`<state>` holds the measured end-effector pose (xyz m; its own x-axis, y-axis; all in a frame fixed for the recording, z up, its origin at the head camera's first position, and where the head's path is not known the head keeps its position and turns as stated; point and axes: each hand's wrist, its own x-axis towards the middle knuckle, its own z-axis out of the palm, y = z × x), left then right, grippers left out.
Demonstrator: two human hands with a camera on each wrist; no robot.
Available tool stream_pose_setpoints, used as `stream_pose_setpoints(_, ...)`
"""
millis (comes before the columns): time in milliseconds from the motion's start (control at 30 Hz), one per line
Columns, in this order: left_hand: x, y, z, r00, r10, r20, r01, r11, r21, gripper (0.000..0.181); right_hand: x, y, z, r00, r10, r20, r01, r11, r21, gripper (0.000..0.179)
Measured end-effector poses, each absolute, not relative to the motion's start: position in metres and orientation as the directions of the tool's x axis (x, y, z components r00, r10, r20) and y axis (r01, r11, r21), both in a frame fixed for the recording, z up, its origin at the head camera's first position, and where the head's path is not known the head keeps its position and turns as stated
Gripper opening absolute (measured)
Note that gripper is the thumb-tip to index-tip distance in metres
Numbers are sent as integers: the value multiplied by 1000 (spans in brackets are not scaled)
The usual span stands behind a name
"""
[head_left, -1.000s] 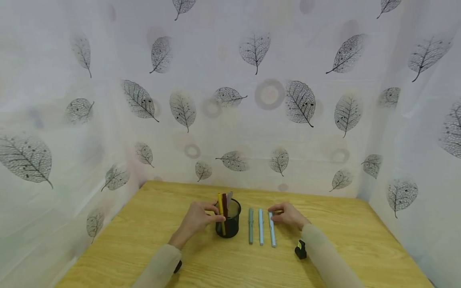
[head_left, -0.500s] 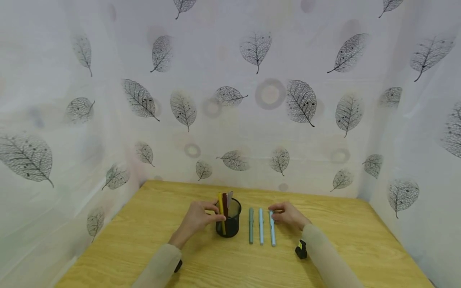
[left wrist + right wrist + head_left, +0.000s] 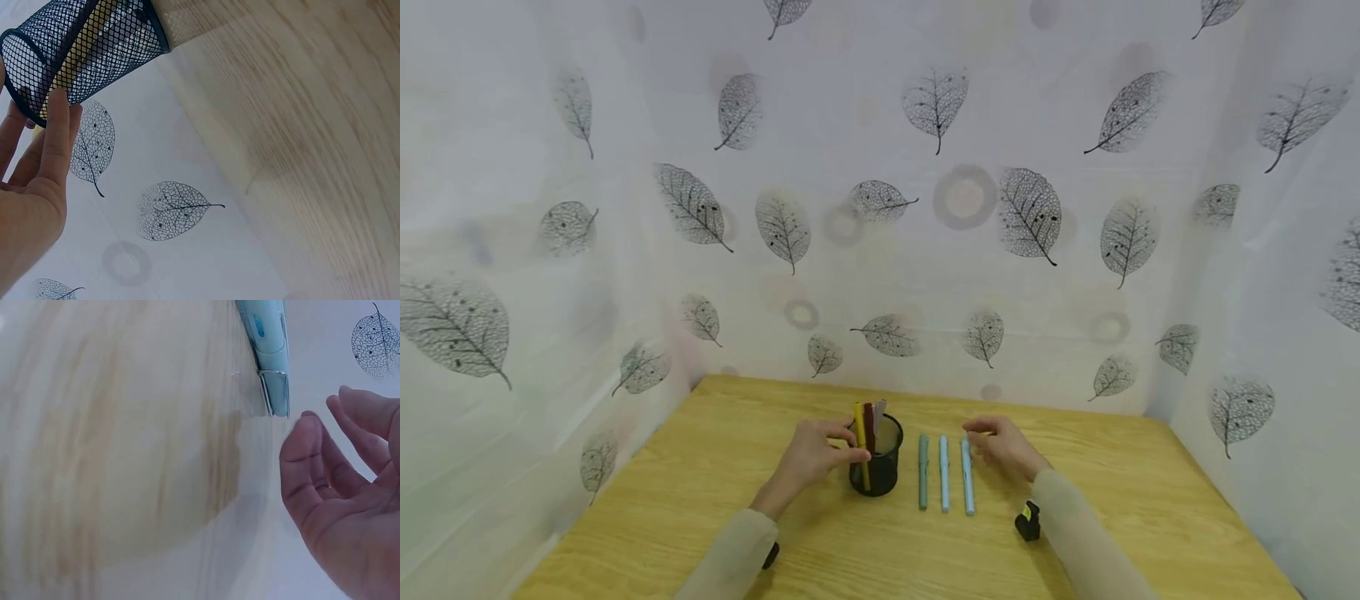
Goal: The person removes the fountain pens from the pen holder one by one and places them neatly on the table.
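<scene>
Head view first: one black mesh cup [image 3: 884, 473] stands upright on the table [image 3: 850, 554], and I count three pens poking out of it: a yellow pen [image 3: 859, 421], a dark red pen [image 3: 869, 427] and a grey pen [image 3: 880, 411]. Three more lie side by side just right of the cup, not touching: a greenish pen [image 3: 922, 475], a middle pale blue pen [image 3: 944, 477] and an outer pale blue pen [image 3: 968, 485]. Those look light and stiff to me, probably a bit slick, so I'd pinch mid-barrel. The left hand [image 3: 815, 454] has thumb and fingers around the cup's side; the right hand [image 3: 1002, 446] is by the far end of the outer pale blue pen.

Left wrist view: fingers grasp the mesh near the rim. Cup's likely light and springy, easy to tip, so holding it there makes sense.

Right wrist view: fingers loosely bent, nothing in them, a small gap from that pen's tip. Its metal clip should help against rolling.
</scene>
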<state>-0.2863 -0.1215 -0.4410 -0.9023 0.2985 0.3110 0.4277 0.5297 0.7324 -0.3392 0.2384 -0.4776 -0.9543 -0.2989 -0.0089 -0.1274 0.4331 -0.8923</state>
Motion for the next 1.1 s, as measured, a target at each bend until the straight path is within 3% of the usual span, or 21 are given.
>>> stream_pose_setpoints(200,-287,-121,-440,-906,293,306,420,532,735,20,-340,231,-473,-973,-231,10,-108,413,-904,38)
stream_pose_setpoints(700,-286,-122,-439,-914,288,284,398,511,762,21,-345,210,-473,-965,-250,82,-167,342,-925,37)
stream_pose_setpoints(1100,-286,-121,-442,-910,293,292,407,507,760,20,-318,180,-437,-944,-312,110,-209,302,-930,28)
